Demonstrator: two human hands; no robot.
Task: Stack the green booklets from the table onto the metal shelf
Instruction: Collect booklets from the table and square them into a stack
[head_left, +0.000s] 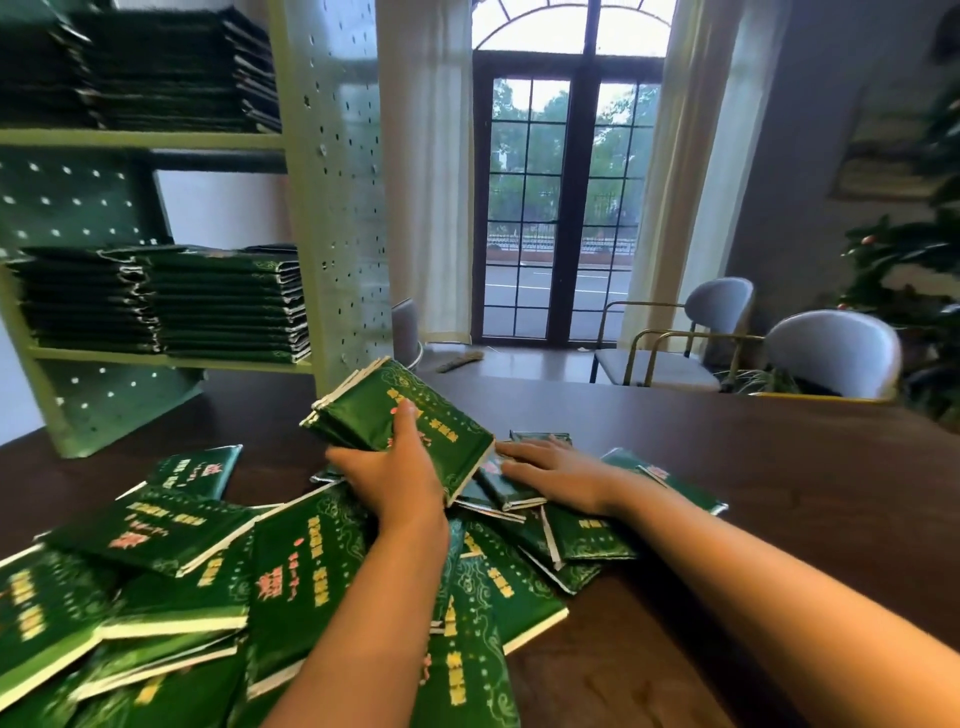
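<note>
My left hand (397, 475) grips a small stack of green booklets (441, 421) lifted above the table, thumb on the top cover. My right hand (550, 467) lies with straight fingers on a booklet (506, 486) in the loose pile. Many more green booklets (306, 551) with gold and pink print lie scattered over the dark table (727, 467) in front of me. The light green metal shelf (332, 218) stands at the left rear of the table. It holds stacks of booklets on its middle level (223, 306) and upper level (166, 73).
Two grey chairs (831, 353) stand beyond the table's far edge at the right. A tall window door (563, 208) with white curtains is behind. A leafy plant (914, 270) fills the right edge. Bare tabletop lies to the right of the pile.
</note>
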